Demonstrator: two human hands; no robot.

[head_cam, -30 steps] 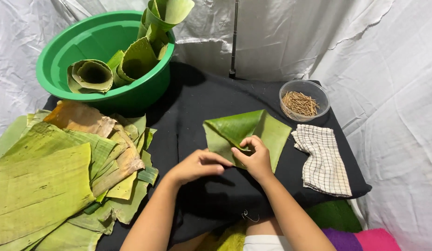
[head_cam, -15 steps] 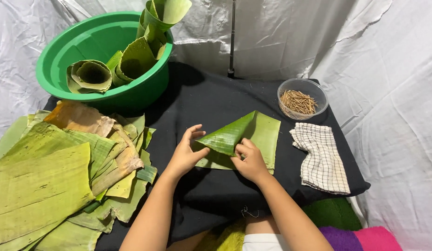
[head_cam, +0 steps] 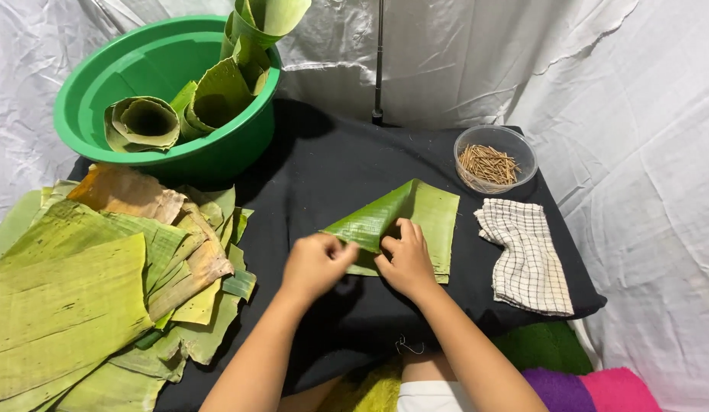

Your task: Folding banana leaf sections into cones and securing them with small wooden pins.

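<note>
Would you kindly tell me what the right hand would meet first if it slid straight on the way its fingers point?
The right hand rests on the folded green banana leaf, fingers pointing up and away. Straight on, it would cross that leaf, then bare black tablecloth; the clear plastic bowl of thin wooden sticks probably lies off to the right.

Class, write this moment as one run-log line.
left hand: pinching leaf corner | right hand: pressing folded banana leaf | black table | nearby: stick bowl, checked cloth, green basin
</note>
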